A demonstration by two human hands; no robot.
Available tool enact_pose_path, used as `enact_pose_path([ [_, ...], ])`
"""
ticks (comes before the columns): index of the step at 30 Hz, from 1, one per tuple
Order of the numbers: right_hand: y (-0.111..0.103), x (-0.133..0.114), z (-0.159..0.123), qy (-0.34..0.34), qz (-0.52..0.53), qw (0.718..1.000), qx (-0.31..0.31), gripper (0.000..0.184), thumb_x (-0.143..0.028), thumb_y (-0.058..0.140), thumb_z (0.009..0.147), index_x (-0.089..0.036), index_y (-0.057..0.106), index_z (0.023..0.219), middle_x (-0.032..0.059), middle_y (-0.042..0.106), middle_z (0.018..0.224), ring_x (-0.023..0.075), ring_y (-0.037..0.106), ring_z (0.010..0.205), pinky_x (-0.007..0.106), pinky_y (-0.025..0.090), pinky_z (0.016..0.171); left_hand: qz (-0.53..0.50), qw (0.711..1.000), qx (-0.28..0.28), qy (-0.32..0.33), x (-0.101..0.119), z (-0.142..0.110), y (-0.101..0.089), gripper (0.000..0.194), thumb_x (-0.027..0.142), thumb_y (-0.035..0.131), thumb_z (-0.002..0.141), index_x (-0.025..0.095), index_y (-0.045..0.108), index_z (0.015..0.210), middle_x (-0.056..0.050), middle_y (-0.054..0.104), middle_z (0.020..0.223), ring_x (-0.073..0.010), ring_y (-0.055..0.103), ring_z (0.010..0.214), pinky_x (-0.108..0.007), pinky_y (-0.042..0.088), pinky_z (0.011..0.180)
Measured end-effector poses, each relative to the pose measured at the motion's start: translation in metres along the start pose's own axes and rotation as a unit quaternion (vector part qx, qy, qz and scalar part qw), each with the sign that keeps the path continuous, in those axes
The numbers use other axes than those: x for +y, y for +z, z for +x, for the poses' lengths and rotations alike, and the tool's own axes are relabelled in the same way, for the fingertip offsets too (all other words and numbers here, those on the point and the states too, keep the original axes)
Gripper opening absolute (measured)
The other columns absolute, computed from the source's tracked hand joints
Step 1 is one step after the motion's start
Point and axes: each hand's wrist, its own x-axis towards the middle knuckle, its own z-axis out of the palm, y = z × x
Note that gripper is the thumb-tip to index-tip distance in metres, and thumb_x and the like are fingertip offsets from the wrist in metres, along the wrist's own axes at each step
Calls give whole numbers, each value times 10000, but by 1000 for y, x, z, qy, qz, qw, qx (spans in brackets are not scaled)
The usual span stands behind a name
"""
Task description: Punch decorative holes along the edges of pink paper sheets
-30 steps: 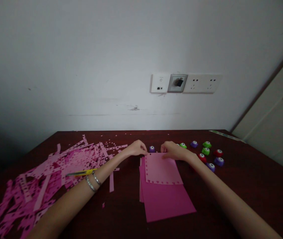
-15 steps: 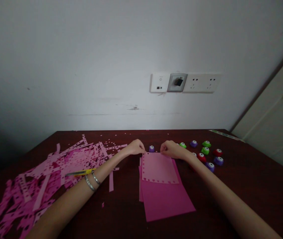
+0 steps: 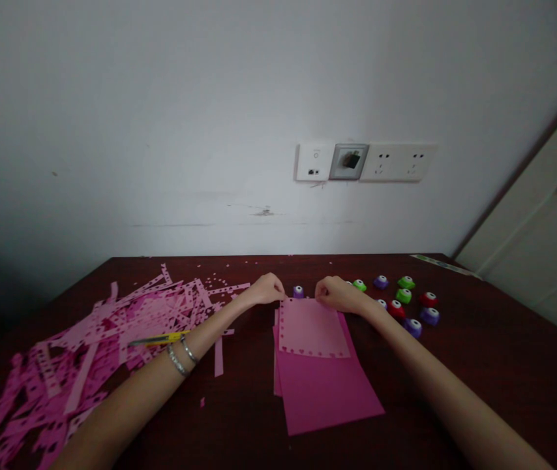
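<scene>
A light pink sheet of paper (image 3: pixel 314 326) with small shapes punched along its left and bottom edges lies over a darker magenta sheet (image 3: pixel 330 395). My left hand (image 3: pixel 267 288) pinches its far left corner. Closed on the far edge, toward the right, is my right hand (image 3: pixel 336 294). More pink paper peeks out at the left of the magenta sheet. Between my hands, just beyond the light sheet, stands a purple craft punch (image 3: pixel 298 292).
Punched pink paper strips (image 3: pixel 146 320) heap on the left, with a yellow-handled cutting tool (image 3: pixel 161 339) on them. Several red, green and purple craft punches (image 3: pixel 404 296) stand on the right of the dark table (image 3: pixel 239 424). Behind is a wall with sockets (image 3: pixel 398 162).
Both hands have shifted the light pink sheet slightly left over the magenta one. My right fingers have drawn back to its far edge. In the last half second it has barely moved.
</scene>
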Motion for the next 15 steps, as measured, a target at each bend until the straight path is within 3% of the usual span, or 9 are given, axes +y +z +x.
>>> enact_pose_path([
  [15, 4, 2, 3, 31, -32, 999, 10, 185, -129, 474, 701, -163, 655, 717, 70, 682, 748, 164, 608, 687, 225, 347, 548, 12, 1000, 27, 3, 1, 0, 2, 147, 218, 597, 629, 133, 709, 674, -46, 658, 617, -135, 559, 600, -235, 378, 572],
])
